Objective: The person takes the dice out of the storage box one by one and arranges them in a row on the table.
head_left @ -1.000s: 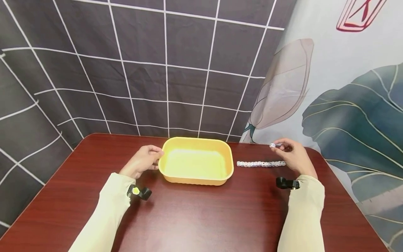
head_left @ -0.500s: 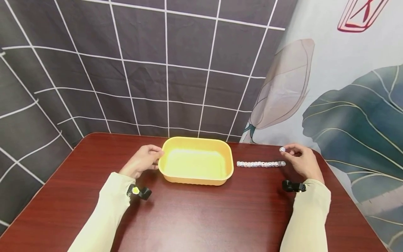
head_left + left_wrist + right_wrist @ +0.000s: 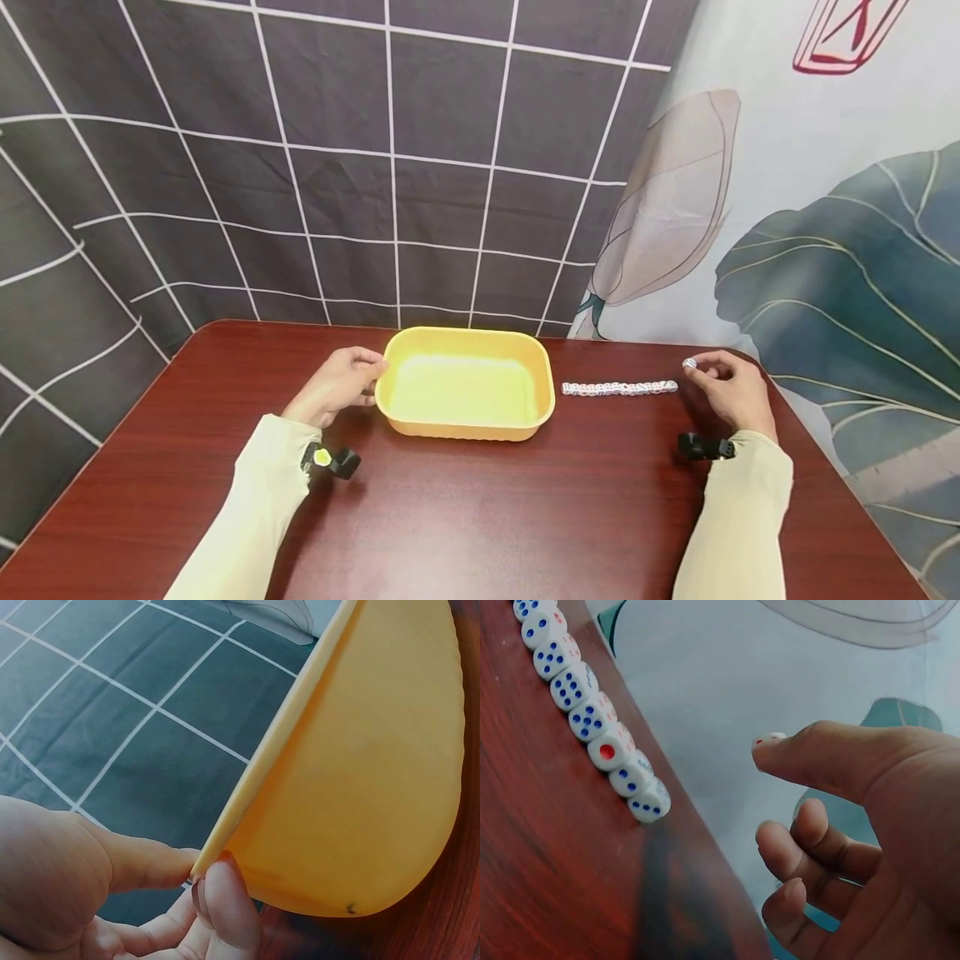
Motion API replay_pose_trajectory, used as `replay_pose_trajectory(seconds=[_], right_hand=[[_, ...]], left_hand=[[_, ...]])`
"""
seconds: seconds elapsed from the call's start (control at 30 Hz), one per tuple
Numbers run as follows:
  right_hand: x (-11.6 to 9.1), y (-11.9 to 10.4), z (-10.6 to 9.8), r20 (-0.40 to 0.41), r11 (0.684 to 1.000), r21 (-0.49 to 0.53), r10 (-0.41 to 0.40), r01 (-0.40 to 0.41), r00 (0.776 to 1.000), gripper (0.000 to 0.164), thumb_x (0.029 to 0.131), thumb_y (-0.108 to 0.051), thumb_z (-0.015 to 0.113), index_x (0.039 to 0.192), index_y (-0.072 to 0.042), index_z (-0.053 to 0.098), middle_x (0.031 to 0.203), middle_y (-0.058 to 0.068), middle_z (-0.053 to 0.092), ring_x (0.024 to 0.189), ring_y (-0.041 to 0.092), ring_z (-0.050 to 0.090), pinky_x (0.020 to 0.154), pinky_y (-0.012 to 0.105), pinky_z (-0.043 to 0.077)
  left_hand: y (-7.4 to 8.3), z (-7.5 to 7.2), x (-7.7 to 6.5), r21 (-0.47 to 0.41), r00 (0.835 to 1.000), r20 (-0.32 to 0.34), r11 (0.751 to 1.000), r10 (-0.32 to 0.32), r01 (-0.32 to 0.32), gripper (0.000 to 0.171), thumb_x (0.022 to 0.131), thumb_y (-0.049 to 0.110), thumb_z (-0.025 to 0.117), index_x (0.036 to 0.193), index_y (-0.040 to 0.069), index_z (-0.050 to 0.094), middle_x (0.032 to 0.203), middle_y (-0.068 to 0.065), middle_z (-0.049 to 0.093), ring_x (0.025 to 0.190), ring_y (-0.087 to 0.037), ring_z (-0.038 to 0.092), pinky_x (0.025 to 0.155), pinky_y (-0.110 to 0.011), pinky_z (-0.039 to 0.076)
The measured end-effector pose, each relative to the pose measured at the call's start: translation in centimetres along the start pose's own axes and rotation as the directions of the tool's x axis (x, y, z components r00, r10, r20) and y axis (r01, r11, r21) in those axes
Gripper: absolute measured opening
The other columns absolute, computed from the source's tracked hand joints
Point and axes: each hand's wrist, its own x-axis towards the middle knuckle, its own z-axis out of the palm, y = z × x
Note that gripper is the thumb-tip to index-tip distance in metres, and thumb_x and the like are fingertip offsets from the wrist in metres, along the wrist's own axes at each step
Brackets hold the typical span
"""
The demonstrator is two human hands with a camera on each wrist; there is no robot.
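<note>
A yellow plastic basin [image 3: 465, 387] stands on the table, its inside bare. My left hand [image 3: 339, 385] pinches the basin's left rim between thumb and fingers, as the left wrist view shows close up on the rim [image 3: 270, 750]. To the right of the basin runs a straight row of white dice [image 3: 619, 388] with blue and red pips. My right hand [image 3: 731, 392] pinches a single die [image 3: 689, 363] just past the right end of the row, above the table. In the right wrist view the thumb mostly hides that die [image 3: 769, 739], and the other fingers are loosely curled.
The dark red wooden table [image 3: 480, 517] ends at a back edge against a dark gridded curtain [image 3: 442, 200]. A pale floral cloth [image 3: 810, 275] hangs along the right side. A black wrist camera [image 3: 705, 447] sits on the right wrist, another [image 3: 333, 460] on the left.
My right hand has moved to the right and slightly toward me with the die, from above the row to past its right end. My left hand stays on the basin's rim.
</note>
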Motion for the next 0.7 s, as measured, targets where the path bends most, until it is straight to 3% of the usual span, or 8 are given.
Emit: replay_pose_trajectory(seconds=[0.23,0.43,0.57,0.7], right_hand=[[0.2,1.5,0.9,0.013,1.0,-0.025,0.013,-0.013,1.0,0.036,0.099,-0.036,0.066,0.118,-0.005,0.069,0.084,0.0,0.059,0.076,0.014,0.048,0.062,0.027,0.04],[0.5,2.1,1.3,0.029,0.998,-0.039,0.057,-0.056,0.998,0.033,0.098,-0.03,0.066,0.117,-0.003,0.069,0.091,0.011,0.061,0.082,0.022,0.051,0.066,0.031,0.04],[0.5,2.1,1.5,0.081,0.995,-0.042,0.097,-0.094,0.992,0.033,0.097,-0.025,0.066,0.117,0.001,0.068,0.109,0.027,0.06,0.096,0.038,0.052,0.075,0.044,0.046],[0.4,2.3,1.6,0.101,0.994,-0.046,0.106,-0.102,0.989,0.032,0.098,-0.022,0.064,0.119,0.003,0.067,0.124,0.035,0.058,0.108,0.047,0.051,0.088,0.059,0.045]], left_hand=[[0.0,0.0,-0.1,0.009,1.0,0.004,1.0,-0.002,0.002,0.039,0.104,0.017,0.058,0.133,-0.008,0.05,0.105,-0.012,0.063,0.082,-0.014,0.064,0.072,-0.026,0.061],[0.0,-0.2,-0.3,0.0,1.0,0.011,1.0,0.001,-0.001,0.041,0.104,0.017,0.058,0.134,-0.009,0.049,0.105,-0.011,0.064,0.081,-0.013,0.063,0.071,-0.025,0.061],[0.0,-0.3,-0.4,-0.008,1.0,0.011,1.0,0.001,0.0,0.04,0.104,0.016,0.057,0.134,-0.009,0.048,0.101,-0.009,0.064,0.079,-0.011,0.062,0.068,-0.022,0.059],[0.1,-0.2,-0.3,-0.003,1.0,0.018,1.0,0.007,-0.007,0.04,0.104,0.016,0.057,0.134,-0.009,0.048,0.102,-0.009,0.064,0.079,-0.011,0.063,0.07,-0.023,0.06]])
